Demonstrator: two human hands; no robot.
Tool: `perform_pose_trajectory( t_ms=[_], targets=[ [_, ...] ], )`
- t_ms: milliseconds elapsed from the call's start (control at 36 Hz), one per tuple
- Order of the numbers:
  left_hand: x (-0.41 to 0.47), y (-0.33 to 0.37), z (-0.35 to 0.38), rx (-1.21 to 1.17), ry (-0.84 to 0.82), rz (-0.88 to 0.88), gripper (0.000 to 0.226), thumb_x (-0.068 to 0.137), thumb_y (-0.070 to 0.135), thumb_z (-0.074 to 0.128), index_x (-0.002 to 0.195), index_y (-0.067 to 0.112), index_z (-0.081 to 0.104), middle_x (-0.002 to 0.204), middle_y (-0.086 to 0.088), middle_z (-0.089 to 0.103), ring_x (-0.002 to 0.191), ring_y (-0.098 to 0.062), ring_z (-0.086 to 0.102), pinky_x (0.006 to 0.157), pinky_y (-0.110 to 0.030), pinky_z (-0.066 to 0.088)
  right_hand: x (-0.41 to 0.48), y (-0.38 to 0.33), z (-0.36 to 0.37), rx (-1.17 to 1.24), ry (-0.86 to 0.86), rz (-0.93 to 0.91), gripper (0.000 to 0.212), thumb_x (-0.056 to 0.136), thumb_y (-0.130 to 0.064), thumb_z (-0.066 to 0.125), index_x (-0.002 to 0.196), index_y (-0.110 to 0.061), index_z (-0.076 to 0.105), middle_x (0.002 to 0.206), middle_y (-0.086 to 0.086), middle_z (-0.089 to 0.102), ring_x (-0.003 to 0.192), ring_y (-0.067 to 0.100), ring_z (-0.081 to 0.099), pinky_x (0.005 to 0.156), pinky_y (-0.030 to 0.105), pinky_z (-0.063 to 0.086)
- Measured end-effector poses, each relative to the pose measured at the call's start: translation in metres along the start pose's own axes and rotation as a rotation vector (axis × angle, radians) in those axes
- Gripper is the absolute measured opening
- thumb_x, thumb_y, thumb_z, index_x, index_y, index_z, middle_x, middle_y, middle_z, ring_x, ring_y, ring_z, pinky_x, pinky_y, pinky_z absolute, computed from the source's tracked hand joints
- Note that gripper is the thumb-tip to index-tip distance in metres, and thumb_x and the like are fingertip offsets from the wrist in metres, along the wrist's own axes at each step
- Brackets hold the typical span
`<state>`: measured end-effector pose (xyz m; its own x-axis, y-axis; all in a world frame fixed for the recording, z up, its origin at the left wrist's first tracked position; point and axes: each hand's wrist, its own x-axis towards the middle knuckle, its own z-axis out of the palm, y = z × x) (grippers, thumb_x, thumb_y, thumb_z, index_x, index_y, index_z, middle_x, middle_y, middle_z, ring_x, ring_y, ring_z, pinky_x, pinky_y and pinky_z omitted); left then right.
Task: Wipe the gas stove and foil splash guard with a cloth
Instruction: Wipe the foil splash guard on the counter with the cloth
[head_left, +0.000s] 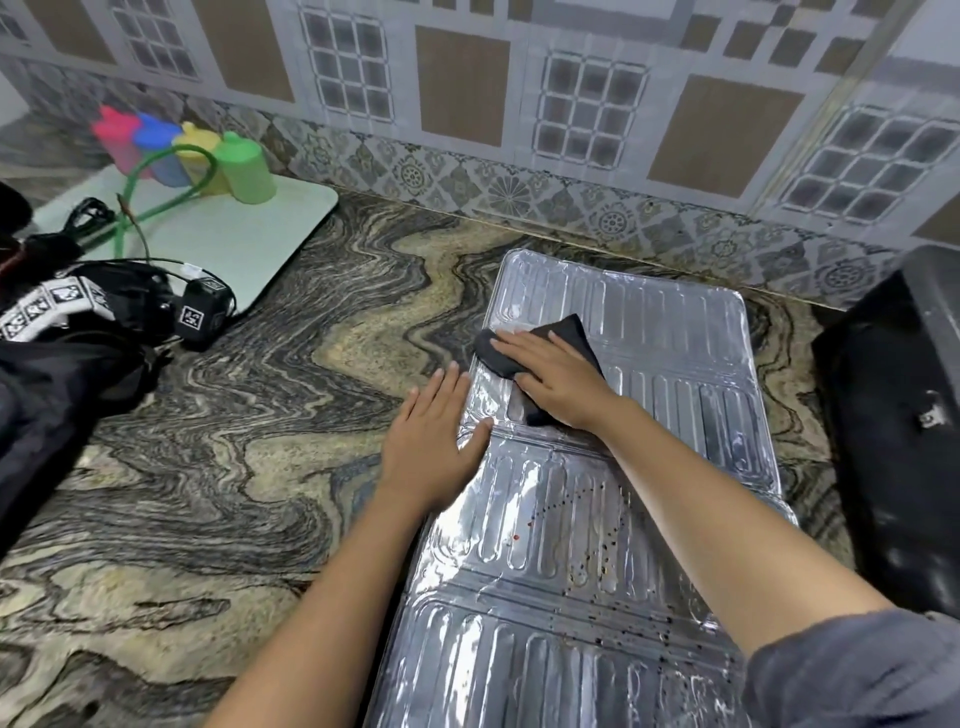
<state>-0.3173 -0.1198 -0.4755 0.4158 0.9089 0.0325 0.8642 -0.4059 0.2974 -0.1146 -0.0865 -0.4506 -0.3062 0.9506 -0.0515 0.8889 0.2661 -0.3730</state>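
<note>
The foil splash guard (597, 519) is lying flat on the marbled stone table (234, 493), running from the near edge of the view up toward the tiled wall (467, 104), its ribbed panels shining and its nearer sections showing dark and red specks. The right hand (556, 379) is pressing a dark cloth (566, 332) flat against the far panel of the guard, fingers stretched out and lying together over the fabric, palm down rather than curled around it; the cloth is sticking out beyond the fingertips and under the heel of the hand. The left hand (434, 441) is lying open and flat, holding nothing, fingers extended, with its palm on the table just beside the guard's left edge and its thumb resting on the foil. A grey sleeve (852, 675) is showing on the right forearm at the lower right. To the right of the guard, a black gas stove (893, 415) is sitting, only partly in view and touching or nearly touching the foil's edge; I cannot tell which. On the left, a pale tray (234, 244) is carrying four coloured plastic bottles (182, 150), with a green hose (156, 208) looping across it. Black gear with square printed markers (104, 312) is lying at the left edge.
</note>
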Motion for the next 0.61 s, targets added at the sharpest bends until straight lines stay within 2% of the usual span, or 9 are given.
perform_pose_trajectory(
  t_ms=[167, 250, 333, 611],
  targets=[
    [0.001, -0.001, 0.002, -0.017, -0.009, -0.005, 0.066, 0.094, 0.059, 0.010, 0.149, 0.026, -0.002, 0.157, 0.008, -0.008, 0.145, -0.006, -0.009, 0.119, -0.032, -0.003, -0.034, 0.023, -0.011, 0.093, -0.025, 0.011, 0.049, 0.094, -0.026, 0.034, 0.143, -0.032, 0.031, 0.153, -0.013, 0.025, 0.141, 0.001, 0.014, 0.116, 0.033, 0.003],
    [0.000, -0.001, 0.002, -0.003, -0.017, -0.004, 0.065, 0.094, 0.059, 0.009, 0.149, 0.026, -0.002, 0.157, 0.007, -0.008, 0.145, -0.007, -0.009, 0.119, -0.032, -0.003, -0.053, 0.034, -0.015, 0.080, -0.016, 0.061, 0.051, 0.092, -0.032, 0.031, 0.143, -0.033, 0.029, 0.152, -0.018, 0.023, 0.137, -0.003, 0.013, 0.116, 0.033, 0.003],
    [0.000, -0.001, 0.001, 0.004, -0.013, -0.005, 0.065, 0.094, 0.058, 0.009, 0.149, 0.025, -0.001, 0.157, 0.007, -0.007, 0.145, -0.007, -0.008, 0.119, -0.032, -0.002, -0.072, 0.043, -0.018, 0.069, 0.011, 0.124, 0.046, 0.099, -0.026, 0.035, 0.144, -0.035, 0.026, 0.147, -0.026, 0.016, 0.139, -0.001, 0.013, 0.116, 0.033, 0.002],
    [0.000, -0.002, 0.001, 0.018, -0.022, -0.001, 0.065, 0.094, 0.058, 0.011, 0.149, 0.024, 0.002, 0.158, 0.006, -0.004, 0.145, -0.008, -0.004, 0.120, -0.034, -0.001, -0.128, 0.065, -0.020, -0.048, 0.081, 0.490, 0.052, 0.100, -0.038, 0.025, 0.149, -0.029, 0.009, 0.157, -0.011, 0.009, 0.144, 0.003, 0.005, 0.117, 0.032, -0.001]
  ],
)
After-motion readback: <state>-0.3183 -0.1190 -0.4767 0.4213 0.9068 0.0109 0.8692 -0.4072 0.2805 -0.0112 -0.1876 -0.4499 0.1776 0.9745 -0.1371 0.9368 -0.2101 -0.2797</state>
